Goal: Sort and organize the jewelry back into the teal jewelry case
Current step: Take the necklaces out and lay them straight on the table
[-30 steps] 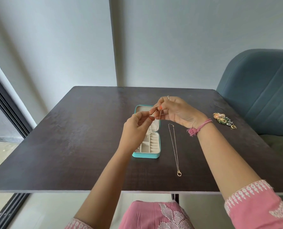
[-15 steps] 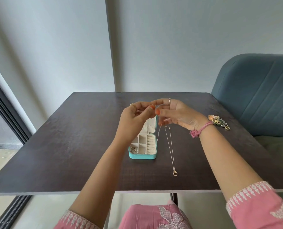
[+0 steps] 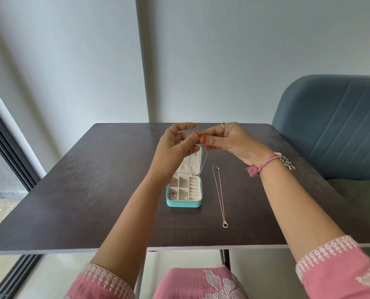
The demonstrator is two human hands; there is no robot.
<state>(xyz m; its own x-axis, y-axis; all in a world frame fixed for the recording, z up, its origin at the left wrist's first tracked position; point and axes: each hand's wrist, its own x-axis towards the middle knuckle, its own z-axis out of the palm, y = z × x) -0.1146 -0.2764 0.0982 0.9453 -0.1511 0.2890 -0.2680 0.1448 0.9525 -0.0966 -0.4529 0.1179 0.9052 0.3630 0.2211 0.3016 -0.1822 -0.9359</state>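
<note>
The teal jewelry case (image 3: pixel 184 204) lies open mid-table, its cream compartments showing a few small pieces at the near left. Above it, my left hand (image 3: pixel 175 149) and my right hand (image 3: pixel 229 141) meet fingertip to fingertip and pinch the two ends of a thin silver chain (image 3: pixel 188 175). The chain hangs down in a loop over the open case, with a small pendant near the tray bottom. A gold necklace (image 3: pixel 219 195) with a ring pendant lies stretched out on the table right of the case.
A cluster of colourful earrings (image 3: pixel 286 161) sits near the table's right edge, partly behind my right wrist. The dark wooden table (image 3: pixel 71 201) has a blue upholstered chair (image 3: pixel 335 126) on its right. A wall stands behind.
Both hands have risen higher above the case and lifted the silver chain so that it hangs lower into the tray. The camera has tilted upward.
</note>
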